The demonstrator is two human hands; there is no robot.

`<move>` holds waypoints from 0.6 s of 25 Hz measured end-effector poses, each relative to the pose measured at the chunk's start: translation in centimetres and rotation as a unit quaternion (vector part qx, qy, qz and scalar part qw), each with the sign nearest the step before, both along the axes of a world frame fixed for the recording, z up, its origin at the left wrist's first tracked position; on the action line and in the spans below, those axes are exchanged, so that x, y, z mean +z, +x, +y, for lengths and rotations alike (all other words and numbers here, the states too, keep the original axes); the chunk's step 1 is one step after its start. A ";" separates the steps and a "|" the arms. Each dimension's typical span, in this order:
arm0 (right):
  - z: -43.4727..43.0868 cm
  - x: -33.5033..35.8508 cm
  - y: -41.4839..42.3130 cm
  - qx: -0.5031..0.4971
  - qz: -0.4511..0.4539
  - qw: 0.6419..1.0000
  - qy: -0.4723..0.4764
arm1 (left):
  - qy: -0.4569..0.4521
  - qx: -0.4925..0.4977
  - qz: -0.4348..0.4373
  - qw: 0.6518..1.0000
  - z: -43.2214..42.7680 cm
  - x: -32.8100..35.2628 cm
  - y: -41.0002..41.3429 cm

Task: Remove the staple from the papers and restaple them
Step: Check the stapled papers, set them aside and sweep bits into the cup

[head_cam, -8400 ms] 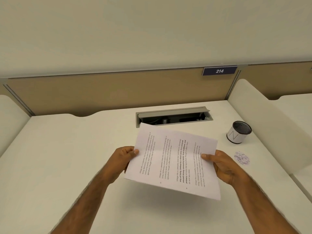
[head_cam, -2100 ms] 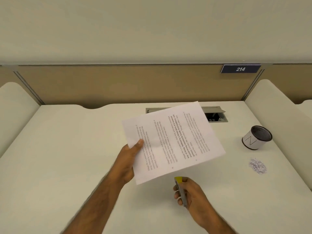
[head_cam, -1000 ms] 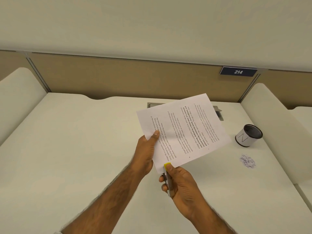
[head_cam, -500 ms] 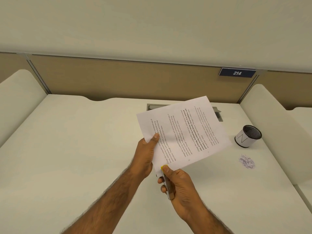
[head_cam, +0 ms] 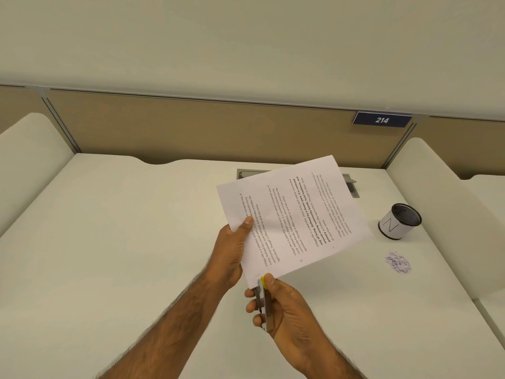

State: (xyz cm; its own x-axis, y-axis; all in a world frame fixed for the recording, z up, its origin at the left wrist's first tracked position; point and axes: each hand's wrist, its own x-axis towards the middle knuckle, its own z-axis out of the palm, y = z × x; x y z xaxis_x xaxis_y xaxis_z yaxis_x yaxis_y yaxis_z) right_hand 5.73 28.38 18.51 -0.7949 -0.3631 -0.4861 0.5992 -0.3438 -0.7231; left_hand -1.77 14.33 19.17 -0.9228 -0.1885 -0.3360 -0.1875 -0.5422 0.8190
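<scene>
At a pale counter (head_cam: 123, 242) in a study carrel, backed by a tan partition (head_cam: 205, 127) and a plain wall, a person worked on a set of printed papers (head_cam: 295, 214) held in the air above the counter's middle. The sheets were tilted, with the lines of text running sideways and the far corner raised toward the back. The left hand (head_cam: 232, 253) pinched the papers at their left edge, thumb on the top page and fingers hidden beneath. The right hand (head_cam: 284, 305) was wrapped around a slim metal tool (head_cam: 263, 299) whose yellow tip met the papers' near corner, just beside the left hand; the thumb pressed at the tip. Whether the tool was a stapler or a remover could not be told, and the staple itself was too small to make out. Behind the papers, a grey cable hatch (head_cam: 351, 184) was set into the counter, partly hidden by the sheets. To the right stood a white mesh cup (head_cam: 399, 221), with a small heap of scraps (head_cam: 397, 265) lying near it. Rounded white dividers (head_cam: 437, 192) flanked the counter, and a blue plate (head_cam: 381, 120) reading 214 hung on the partition.
</scene>
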 end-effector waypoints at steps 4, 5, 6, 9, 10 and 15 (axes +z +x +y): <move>1.1 -1.1 0.0 0.017 0.020 1.000 0.017 | 0.001 0.013 -0.010 1.000 -0.7 0.0 -0.3; 1.5 -1.4 -0.1 0.020 0.025 0.999 0.035 | 0.004 0.014 -0.011 1.000 -0.9 0.0 -0.3; 1.9 -1.7 -0.3 0.021 0.028 0.998 0.057 | 0.004 0.014 -0.010 1.000 -1.1 0.0 -0.3; 3.1 -2.9 -1.4 0.019 0.029 0.991 0.129 | 0.007 0.009 -0.019 1.000 -1.6 0.0 -0.4; 3.5 -3.3 -2.0 0.018 0.028 0.987 0.159 | 0.007 0.008 -0.025 1.000 -1.7 0.0 -0.4; 4.4 -5.3 -7.2 0.018 0.112 0.948 0.299 | 0.005 -0.020 -0.037 0.999 -2.6 -0.3 -0.7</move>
